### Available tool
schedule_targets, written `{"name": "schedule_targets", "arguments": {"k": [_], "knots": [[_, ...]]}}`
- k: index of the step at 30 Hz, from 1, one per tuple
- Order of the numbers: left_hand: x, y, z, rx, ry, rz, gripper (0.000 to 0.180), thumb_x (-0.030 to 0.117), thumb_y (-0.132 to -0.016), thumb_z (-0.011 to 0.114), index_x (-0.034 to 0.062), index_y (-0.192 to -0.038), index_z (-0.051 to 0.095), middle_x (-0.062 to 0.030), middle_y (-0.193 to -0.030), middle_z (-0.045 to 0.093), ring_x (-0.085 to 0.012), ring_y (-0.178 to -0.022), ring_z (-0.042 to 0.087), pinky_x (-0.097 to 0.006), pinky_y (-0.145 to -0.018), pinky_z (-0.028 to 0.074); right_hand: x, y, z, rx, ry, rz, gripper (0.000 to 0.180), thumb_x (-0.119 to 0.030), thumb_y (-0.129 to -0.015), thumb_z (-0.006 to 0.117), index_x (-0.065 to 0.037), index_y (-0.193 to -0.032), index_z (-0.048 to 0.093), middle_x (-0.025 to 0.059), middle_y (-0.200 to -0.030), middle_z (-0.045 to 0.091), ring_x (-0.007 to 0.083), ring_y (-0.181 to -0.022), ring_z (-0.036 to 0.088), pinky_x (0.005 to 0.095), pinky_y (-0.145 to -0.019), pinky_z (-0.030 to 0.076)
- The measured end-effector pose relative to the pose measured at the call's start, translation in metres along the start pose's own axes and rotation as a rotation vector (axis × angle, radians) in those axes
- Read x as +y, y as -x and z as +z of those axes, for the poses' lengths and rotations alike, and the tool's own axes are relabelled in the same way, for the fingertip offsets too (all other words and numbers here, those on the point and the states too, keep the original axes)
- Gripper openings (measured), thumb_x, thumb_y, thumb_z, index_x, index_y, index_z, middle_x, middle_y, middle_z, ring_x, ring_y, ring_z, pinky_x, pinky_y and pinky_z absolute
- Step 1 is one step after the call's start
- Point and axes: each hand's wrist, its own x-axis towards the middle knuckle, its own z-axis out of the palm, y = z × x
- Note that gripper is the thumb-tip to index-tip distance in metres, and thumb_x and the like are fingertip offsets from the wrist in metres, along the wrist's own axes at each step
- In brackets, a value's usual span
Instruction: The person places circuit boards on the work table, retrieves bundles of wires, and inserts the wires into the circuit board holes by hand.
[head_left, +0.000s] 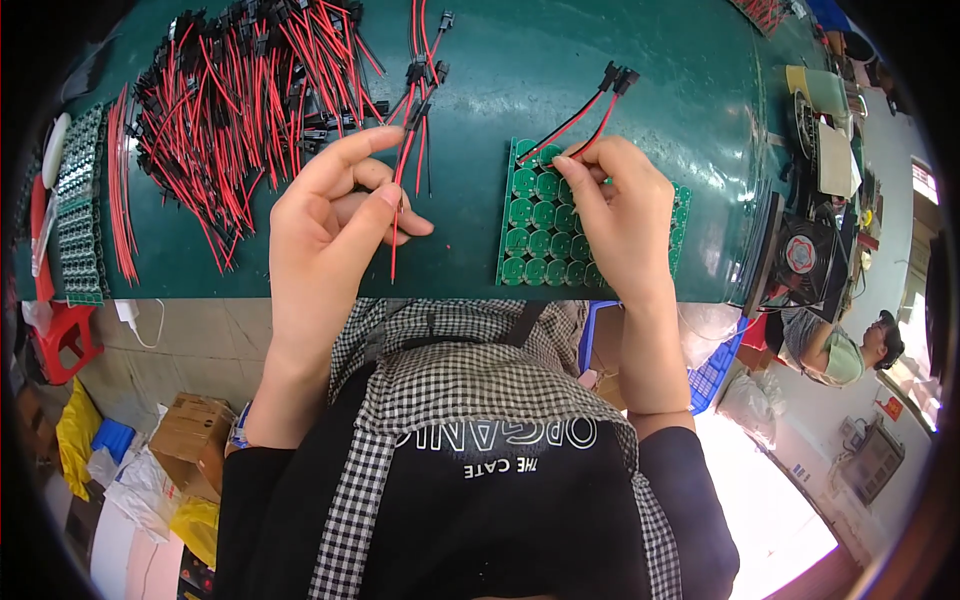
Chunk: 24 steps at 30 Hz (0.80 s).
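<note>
Across a glossy green tabletop, left hand pinching a thin red-and-black lead, right hand pinching a curved two-wire lead over a flat panel of rounded green boards, tangled heap of plastic-tipped wires at far left

Green circuit panel partly hidden behind right hand

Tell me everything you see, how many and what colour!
Worktable: one, green, centre
Wire pile: one, red and black, table's left
Wire bunch: one, red, left of pile
Circuit panel: one, green, table's right
More panels: uncounted, green, far left
Plugs: two, black, beyond circuit panel
Fan: one, black, far right
Box: one, brown, lower left
Other person: one, pale top, right
Apron: one, black-and-white, front
Left hand: one, holding wires
Right hand: one, pinching lead
</note>
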Motion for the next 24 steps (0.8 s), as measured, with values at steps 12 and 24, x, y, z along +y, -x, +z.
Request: {"name": "schedule_targets", "arguments": {"k": [12, 24], "knots": [[-0.013, 0.01, 0.012, -0.188, 0.422, -0.045, 0.012, 0.003, -0.093, 0.047, -0.0002, -0.104, 0.051, -0.0069, -0.095, 0.055, -0.007, -0.06, 0.043, -0.02, -0.053, 0.035, -0.015, 0.009, -0.01, -0.004, -0.119, 0.18, 0.009, -0.008, -0.08, 0.069, 0.0, -0.078, 0.065, 0.0063, -0.07, 0.06, 0.0128, -0.058, 0.055, 0.027, -0.052, 0.043], [-0.013, 0.017, 0.035, -0.441, 0.105, -0.115, 0.006, -0.001, -0.091, 0.05, -0.0005, -0.097, 0.052, -0.0035, -0.09, 0.057, -0.0065, -0.076, 0.051, -0.021, -0.07, 0.042, -0.036, 0.044, -0.015, -0.117, -0.91, 0.503, 0.008, 0.001, -0.085, 0.064, 0.005, -0.091, 0.066, 0.006, -0.081, 0.064, 0.0088, -0.066, 0.061, 0.0198, -0.058, 0.049]]}}
